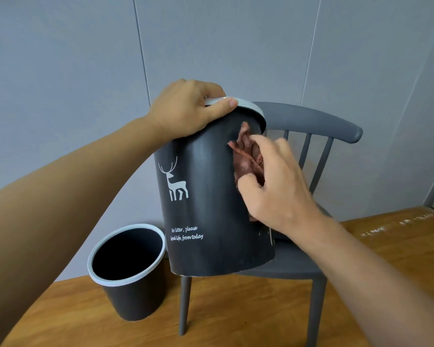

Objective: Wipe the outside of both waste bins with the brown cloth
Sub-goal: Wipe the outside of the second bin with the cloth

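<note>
Nearest, on the wooden floor (pixel 60 319), a small bin (pixel 133 291) stands upright, dark grey with a pale rim; its mouth faces up and the inside shows only darkness, with nothing visible in it. Just beside it, to the right and a little further off, the big bin (pixel 211 209) rests tilted on the seat of a grey chair (pixel 291 266), its base at the seat's front edge and its top leaning away to the right. Its side carries a white deer and the words "No litter, please / Good life, from today". Its inside cannot be seen from here. The right hand (pixel 273 186) has its fingers curled round the brown cloth (pixel 246 156), bunched and pressed against the upper right of the big bin's wall, below the pale rim. The left hand (pixel 186 111) grips that rim at the top, thumb lying along the rim's outer edge and fingers over it. Behind the bins rise the chair's spindle back and a grey panelled wall (pixel 85 58).
</note>
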`<state>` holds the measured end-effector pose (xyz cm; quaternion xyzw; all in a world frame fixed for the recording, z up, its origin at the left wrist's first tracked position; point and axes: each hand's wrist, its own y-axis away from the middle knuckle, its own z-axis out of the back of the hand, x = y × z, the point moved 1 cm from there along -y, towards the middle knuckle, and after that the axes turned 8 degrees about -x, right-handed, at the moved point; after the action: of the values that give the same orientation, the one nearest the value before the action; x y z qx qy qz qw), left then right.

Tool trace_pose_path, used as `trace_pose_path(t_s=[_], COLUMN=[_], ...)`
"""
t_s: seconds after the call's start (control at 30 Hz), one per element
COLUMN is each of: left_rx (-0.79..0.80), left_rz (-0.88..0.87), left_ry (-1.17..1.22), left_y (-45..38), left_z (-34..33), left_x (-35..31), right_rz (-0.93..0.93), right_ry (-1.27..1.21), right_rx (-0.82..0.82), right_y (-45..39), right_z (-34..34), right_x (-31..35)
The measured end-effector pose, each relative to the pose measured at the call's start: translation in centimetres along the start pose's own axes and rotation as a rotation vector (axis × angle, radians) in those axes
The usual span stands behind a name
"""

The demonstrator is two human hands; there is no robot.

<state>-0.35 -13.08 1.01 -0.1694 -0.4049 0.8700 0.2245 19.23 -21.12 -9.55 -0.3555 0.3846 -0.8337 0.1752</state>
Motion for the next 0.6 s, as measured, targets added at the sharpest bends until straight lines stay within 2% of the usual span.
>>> trace_pose_path(t_s=[0.1, 0.33, 0.6], left_rx=[-0.013, -0.022, -0.019], left_rz=[0.015, 0.002, 0.028], left_ry=[0.017, 0.003, -0.008], left_y=[0.2, 0.1, 0.1], left_z=[0.1, 0.0, -0.1], left_x=[0.9, 1.1, 1.1], right_rz=[-0.001, 0.000, -0.060], right_ry=[-0.079, -0.117, -0.187], right_rx=[0.177, 0.205, -0.007], right_y=[1.0, 0.7, 1.1], right_z=[0.9, 1.5, 1.5], right_x=[-0.7, -2.1, -1.2])
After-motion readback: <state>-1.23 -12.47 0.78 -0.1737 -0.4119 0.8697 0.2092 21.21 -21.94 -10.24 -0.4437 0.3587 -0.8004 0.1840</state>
